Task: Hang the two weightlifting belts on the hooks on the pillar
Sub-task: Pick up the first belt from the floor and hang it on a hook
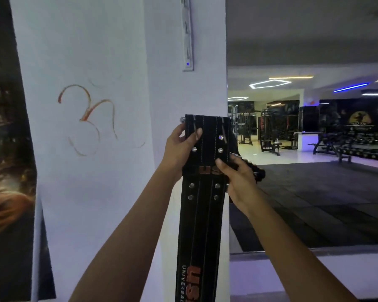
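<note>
the belt (202, 192) is black with orange block letters: "us" shows partly under the right thumb, and "us" repeats lower down above white text reading "universal", cut off at the frame edge. one belt is clearly in view; a second dark bundle (254, 171) sits behind the right hand, and what it is cannot be told. eight metal rivets show on the belt face, four on the folded upper flap and four below it. several stitch lines run along its length.

the left hand (179, 147) closes on the left edge of the upper flap, thumb on the front face. the right hand (238, 177) closes on the right edge just below, thumb across the lettering. the belt hangs straight down against the white pillar (172, 83), its top fold near the pillar's right corner. a small metal piece (182, 119) shows at the fold's top left; whether the belt touches it cannot be told.

an orange symbol (87, 118) is drawn on the pillar's left face. a narrow white strip with one blue light (187, 40) is mounted above. open gym floor (314, 192) lies to the right.
</note>
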